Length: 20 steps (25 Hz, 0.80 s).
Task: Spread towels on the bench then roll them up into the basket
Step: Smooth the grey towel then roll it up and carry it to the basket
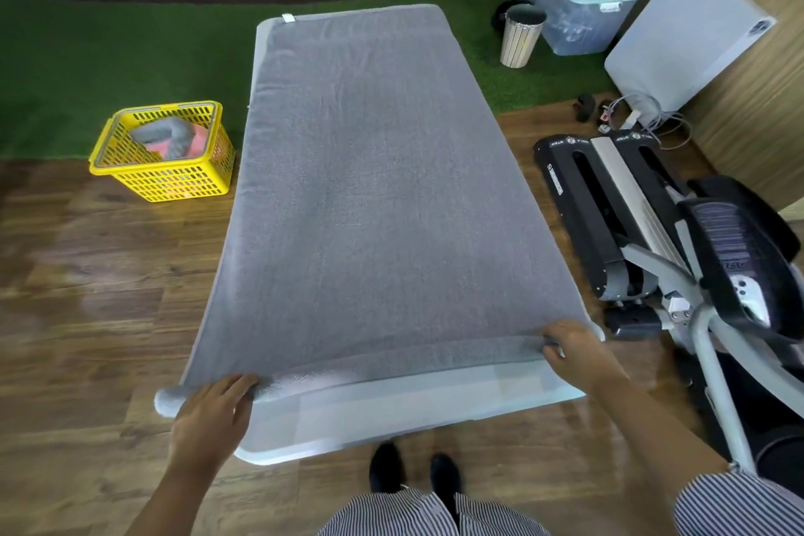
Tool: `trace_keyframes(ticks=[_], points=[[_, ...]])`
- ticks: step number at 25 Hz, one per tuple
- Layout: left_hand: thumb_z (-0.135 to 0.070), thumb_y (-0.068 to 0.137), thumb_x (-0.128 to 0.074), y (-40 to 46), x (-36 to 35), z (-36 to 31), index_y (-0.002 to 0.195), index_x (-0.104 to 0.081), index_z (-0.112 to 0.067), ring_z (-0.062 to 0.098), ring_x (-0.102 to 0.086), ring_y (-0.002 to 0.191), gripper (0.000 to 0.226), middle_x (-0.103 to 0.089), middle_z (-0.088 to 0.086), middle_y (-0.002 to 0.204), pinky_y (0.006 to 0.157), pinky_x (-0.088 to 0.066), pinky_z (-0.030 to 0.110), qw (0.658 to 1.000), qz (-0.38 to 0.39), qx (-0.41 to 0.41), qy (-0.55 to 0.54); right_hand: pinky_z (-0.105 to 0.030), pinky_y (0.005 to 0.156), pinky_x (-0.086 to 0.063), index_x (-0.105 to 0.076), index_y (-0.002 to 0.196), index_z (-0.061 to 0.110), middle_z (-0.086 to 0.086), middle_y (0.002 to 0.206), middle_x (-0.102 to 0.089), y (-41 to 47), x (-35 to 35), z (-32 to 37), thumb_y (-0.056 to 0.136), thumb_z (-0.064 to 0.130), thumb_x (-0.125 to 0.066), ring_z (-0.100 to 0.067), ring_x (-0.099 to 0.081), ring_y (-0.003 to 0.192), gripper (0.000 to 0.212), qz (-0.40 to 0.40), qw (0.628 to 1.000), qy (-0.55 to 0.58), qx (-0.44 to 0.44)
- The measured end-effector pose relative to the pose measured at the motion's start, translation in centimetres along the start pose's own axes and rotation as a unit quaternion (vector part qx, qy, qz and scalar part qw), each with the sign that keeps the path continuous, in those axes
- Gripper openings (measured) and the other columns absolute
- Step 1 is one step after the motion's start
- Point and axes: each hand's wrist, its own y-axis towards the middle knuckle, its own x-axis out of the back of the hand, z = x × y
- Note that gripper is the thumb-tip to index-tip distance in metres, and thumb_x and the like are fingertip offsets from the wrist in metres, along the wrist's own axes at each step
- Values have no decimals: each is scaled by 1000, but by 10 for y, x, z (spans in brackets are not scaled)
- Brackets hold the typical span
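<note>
The left hand (213, 409) rests on the near left corner of the grey towel (370, 187), fingers curved over the small roll that has formed along the near edge. The right hand (574, 350) holds the same roll at its right end, fingertips tucked round the fold. Between the hands the rolled edge runs across the tabletop (391, 409), a pale strip of which shows bare just in front of the roll.

Beyond the hands the towel lies flat and smooth along the full length of the tabletop, reaching its far end, where a small white tag (288, 18) sits near the far left corner. Its long edges hang slightly over both sides.

The yellow basket (163, 183) stands on the floor to the left, well apart from the hands, already holding rolled towels in grey and pink.

The rolling looks barely begun. The main risk is an uneven roll: the left end sits nearer the person than the right, so if one hand advances faster the towel could spiral into a cone. Since the cloth overhangs the sides, a loose edge could also slip off the tabletop and drag the roll askew.
</note>
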Motion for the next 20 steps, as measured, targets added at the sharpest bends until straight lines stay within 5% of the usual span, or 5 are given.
trace_keyframes(ticks=[4, 9, 15, 20], points=[[-28, 78, -39, 15, -1, -8, 89, -71, -9, 29, -66, 66, 38, -68, 3, 88, 56, -52, 38, 999, 0, -12, -43, -25, 74, -36, -64, 83, 7, 1, 79, -54, -4, 5, -9, 78, 8, -62, -19, -51, 82, 5, -14, 1000, -17, 8], [-26, 80, -41, 14, 5, -20, 84, -68, -8, 29, -63, 75, 33, -64, 5, 91, 66, -51, 43, 996, -46, 39, -65, -42, 75, -49, -66, 87, 10, -4, 85, -64, -14, 2, -13, 64, -1, -76, -28, -62, 80, 28, -126, 990, -36, 58], [-33, 73, -41, 14, -2, -17, 95, -70, -8, 26, -62, 89, 45, -69, 4, 95, 89, -46, 44, 999, 19, 38, -8, -45, 88, -50, -70, 98, 1, -8, 96, -66, -17, -3, -12, 60, -5, -78, -29, -61, 93, 39, -116, 991, -18, 57], [-32, 77, -40, 14, 4, -23, 87, -72, -11, 26, -68, 76, 39, -71, -1, 82, 74, -50, 44, 998, 39, 54, -12, -31, 74, -46, -70, 81, 6, -5, 77, -65, -13, 2, -12, 60, -2, -75, -28, -62, 75, 23, -98, 994, -19, 52]])
